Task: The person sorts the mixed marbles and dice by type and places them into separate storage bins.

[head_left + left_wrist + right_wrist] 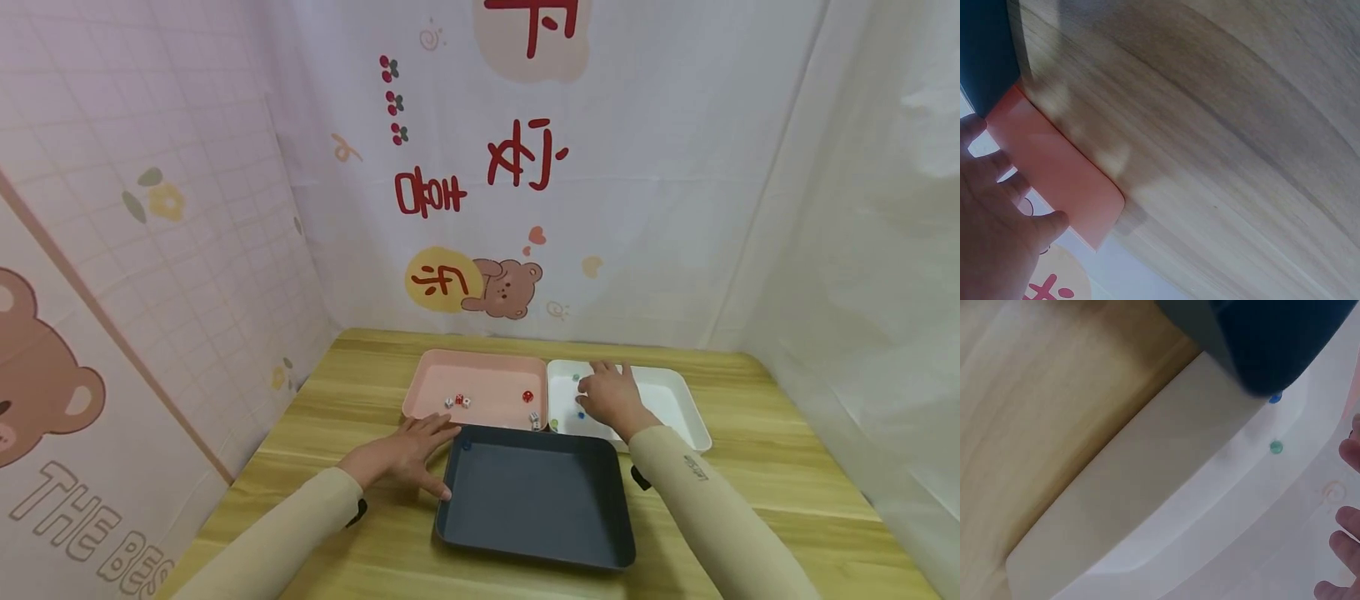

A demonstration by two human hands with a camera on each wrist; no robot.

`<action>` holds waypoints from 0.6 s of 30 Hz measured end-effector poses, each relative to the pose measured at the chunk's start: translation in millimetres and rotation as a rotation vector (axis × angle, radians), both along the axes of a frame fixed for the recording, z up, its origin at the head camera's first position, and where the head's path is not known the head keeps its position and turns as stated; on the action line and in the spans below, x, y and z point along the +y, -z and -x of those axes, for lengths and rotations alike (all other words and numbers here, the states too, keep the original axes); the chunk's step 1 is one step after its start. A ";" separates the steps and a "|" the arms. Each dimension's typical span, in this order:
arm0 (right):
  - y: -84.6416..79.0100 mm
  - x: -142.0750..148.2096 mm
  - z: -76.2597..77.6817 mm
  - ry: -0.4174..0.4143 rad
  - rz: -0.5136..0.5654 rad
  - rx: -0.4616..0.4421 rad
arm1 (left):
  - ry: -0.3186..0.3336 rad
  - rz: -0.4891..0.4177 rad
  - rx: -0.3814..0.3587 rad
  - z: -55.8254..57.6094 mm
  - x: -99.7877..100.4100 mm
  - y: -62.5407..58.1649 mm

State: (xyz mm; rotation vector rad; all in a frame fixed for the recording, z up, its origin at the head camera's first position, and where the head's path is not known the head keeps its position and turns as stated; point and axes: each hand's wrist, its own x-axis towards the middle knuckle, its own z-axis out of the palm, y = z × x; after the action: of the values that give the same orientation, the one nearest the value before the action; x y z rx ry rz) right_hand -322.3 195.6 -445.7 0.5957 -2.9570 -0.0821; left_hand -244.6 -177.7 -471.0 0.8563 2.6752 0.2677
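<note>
My left hand (408, 454) rests by the left corner of a dark grey tray (536, 508), fingers spread and thumb near its left rim. My right hand (613, 400) is over a white tray (678, 417), fingers apart with nothing visible between them. Near it in the white tray lie a small green bead (576, 377), a blue bead (581, 415) and a yellow-green bead (554, 425). A small dark blue piece (467, 446) sits in the grey tray's far left corner. The right wrist view shows the right fingertips (1347, 540) at its right edge.
Left of the white tray stands a pink tray (487, 375) with a red die (528, 397) and several other red and white dice. All three trays stand close together on a wooden table (360, 367). Printed cloth (637, 208) hangs behind and at both sides.
</note>
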 end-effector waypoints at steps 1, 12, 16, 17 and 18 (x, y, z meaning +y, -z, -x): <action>-0.8 -2.4 -0.4 -0.007 0.004 0.003 | -0.003 0.002 0.000 -0.1 0.3 -1.0; -3.2 -43.5 -8.8 -0.095 0.025 0.013 | -0.005 -0.010 -0.002 -0.4 0.7 -3.7; -0.8 -61.5 -13.8 -0.150 0.044 0.012 | -0.004 -0.008 -0.002 -0.3 0.3 -3.0; 0.2 -66.2 -15.6 -0.167 0.048 0.013 | -0.004 -0.009 -0.002 -0.3 0.3 -3.0; 1.6 -71.0 -17.3 -0.183 0.053 0.010 | -0.002 -0.006 -0.001 -0.4 0.4 -3.1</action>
State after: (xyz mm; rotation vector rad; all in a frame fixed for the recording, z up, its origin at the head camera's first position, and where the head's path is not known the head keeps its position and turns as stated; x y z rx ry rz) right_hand -305.0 124.6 -447.4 0.8512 -2.8690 0.0107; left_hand -244.2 -177.3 -467.8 0.8555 2.6760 0.2765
